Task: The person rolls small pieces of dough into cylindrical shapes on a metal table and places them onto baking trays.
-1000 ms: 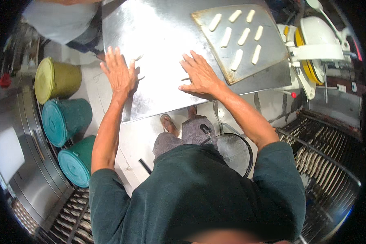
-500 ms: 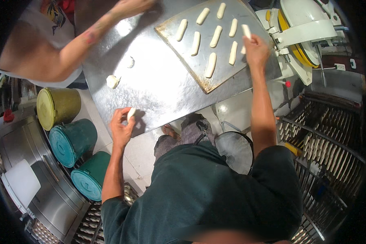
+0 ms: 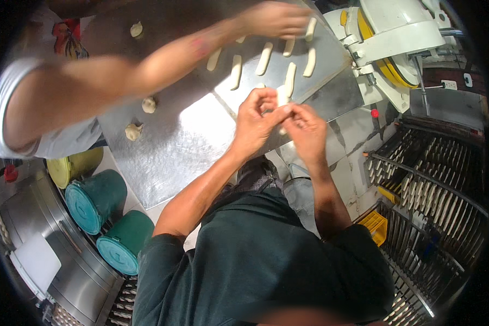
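Note:
My left hand (image 3: 258, 122) and my right hand (image 3: 307, 133) meet over the near edge of a metal baking sheet (image 3: 337, 62). Both are closed on a pale dough strip (image 3: 282, 95); fingers hide part of it. Several similar strips (image 3: 265, 60) lie on the sheet. The sheet rests on a steel table (image 3: 174, 171). A few dough lumps (image 3: 133, 130) sit on the table to the left. A co-worker's hand (image 3: 274, 22) reaches over the far part of the sheet, fingers blurred.
A co-worker's arm (image 3: 146, 76) crosses from upper left. A white and yellow machine (image 3: 396, 38) stands at right. Racks with pale pieces (image 3: 434, 193) are at lower right, beside a yellow crate (image 3: 372, 225). Lidded buckets (image 3: 117, 252) and a steel appliance (image 3: 49, 212) are at left.
My hands, apart with dough pieces half a second ago, have moved inward and together. The co-worker's arm has moved right over the sheet. More lumps show on the table.

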Motion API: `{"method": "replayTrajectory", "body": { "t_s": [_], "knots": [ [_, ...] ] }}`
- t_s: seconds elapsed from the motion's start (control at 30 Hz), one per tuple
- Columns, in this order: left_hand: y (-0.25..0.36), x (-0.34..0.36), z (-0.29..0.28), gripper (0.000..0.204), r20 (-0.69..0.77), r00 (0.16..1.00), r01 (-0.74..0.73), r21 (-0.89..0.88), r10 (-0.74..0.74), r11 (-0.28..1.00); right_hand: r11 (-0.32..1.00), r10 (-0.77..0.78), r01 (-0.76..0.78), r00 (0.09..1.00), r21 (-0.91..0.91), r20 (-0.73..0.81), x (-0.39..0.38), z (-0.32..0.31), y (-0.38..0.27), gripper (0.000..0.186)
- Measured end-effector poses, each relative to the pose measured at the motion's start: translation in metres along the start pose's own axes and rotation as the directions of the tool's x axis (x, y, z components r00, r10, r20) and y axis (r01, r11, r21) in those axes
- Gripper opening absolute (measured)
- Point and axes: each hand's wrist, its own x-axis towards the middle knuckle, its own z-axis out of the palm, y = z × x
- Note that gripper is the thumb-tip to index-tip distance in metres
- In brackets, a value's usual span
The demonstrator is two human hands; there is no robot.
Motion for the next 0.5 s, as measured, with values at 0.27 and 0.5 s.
{"method": "replayTrajectory", "body": {
  "t_s": [0.27, 0.5],
  "knots": [
    [-0.012, 0.008, 0.003, 0.045, 0.17, 0.985, -0.03, 0.235, -0.011, 0.972, 0.715, -0.175, -0.102, 0.931, -0.691, -0.319, 0.197, -0.118, 0.002, 0.05],
    [-0.018, -0.058, -0.08, 0.03, -0.162, 0.987, 0.072, 0.383, -0.01, 0.921, 0.559, -0.194, -0.11, 0.946, -0.822, -0.259, 0.183, -0.098, 0.048, 0.07]
  ]
}}
